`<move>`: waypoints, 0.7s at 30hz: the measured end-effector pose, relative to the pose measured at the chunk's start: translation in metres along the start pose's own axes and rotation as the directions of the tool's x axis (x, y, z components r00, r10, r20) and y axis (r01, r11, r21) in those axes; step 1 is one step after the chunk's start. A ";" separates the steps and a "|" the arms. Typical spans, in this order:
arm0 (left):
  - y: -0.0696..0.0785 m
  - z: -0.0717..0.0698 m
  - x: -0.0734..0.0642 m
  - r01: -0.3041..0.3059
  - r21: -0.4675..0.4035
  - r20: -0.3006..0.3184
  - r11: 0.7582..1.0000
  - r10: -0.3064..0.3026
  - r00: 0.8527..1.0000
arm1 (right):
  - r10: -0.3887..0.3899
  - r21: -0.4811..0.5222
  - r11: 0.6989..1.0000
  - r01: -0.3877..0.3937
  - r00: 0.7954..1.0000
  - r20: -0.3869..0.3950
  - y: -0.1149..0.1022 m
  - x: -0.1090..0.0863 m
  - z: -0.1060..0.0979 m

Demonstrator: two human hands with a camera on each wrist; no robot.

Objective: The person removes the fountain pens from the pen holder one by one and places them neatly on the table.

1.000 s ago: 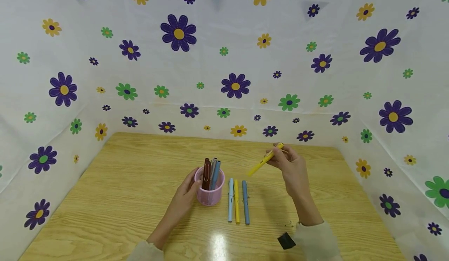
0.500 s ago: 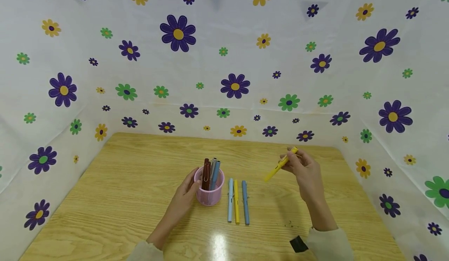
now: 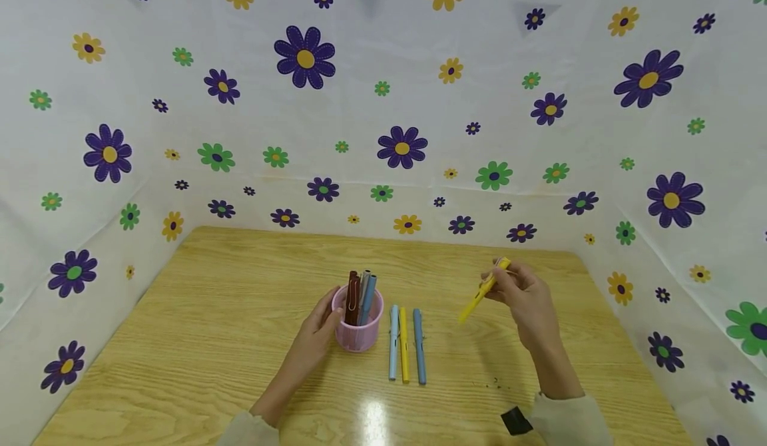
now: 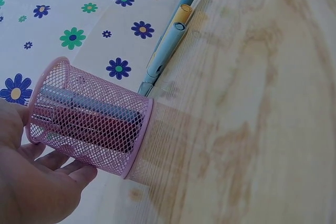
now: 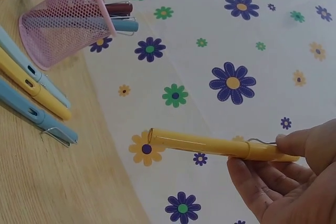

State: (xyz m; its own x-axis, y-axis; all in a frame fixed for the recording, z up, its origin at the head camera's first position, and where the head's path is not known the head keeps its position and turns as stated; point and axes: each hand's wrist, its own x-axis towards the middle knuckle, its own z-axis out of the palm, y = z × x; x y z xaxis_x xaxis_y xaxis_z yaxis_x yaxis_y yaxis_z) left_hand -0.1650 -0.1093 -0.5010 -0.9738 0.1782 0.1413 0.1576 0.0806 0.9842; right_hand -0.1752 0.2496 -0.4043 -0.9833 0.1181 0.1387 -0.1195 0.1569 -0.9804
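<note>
My left hand holds a pink mesh pen cup by its left side, thumb at the rim. Inside it stand dark red pens, a grey one and a blue pen. Above the table at the right, my right hand pinches a yellow pen near its cap end, tilted with the other end down to the left. On the table between the hands lie a light blue pen, a second yellow pen and a darker blue pen, side by side.
The wooden table is enclosed at the back and sides by a white cloth printed with flowers. A small black piece shows beside the right sleeve.
My right hand has moved to the right and slightly toward me with the yellow pen, which now tilts more steeply. The left hand and the pen cup have stayed in place.
</note>
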 end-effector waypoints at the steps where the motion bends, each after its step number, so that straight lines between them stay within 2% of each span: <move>1: 0.000 0.000 0.000 0.000 -0.002 0.001 1.000 0.000 1.000 | 0.008 -0.007 1.000 -0.007 1.000 0.011 0.001 0.000 0.000; 6: 0.000 0.000 0.000 0.003 -0.008 0.003 1.000 -0.003 1.000 | 0.051 -0.030 0.998 -0.050 0.997 0.049 0.004 0.000 0.003; 21: 0.001 0.000 0.000 0.008 -0.014 0.004 1.000 -0.008 1.000 | 0.129 -0.077 0.990 -0.122 0.987 0.097 0.021 -0.002 0.009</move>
State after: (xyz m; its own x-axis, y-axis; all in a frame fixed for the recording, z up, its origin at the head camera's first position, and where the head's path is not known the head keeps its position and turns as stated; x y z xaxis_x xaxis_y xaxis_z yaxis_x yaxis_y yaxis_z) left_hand -0.1645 -0.1092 -0.5002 -0.9743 0.1818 0.1331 0.1476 0.0686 0.9867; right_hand -0.1774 0.2435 -0.4259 -0.9991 0.0418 -0.0030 0.0120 0.2159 -0.9763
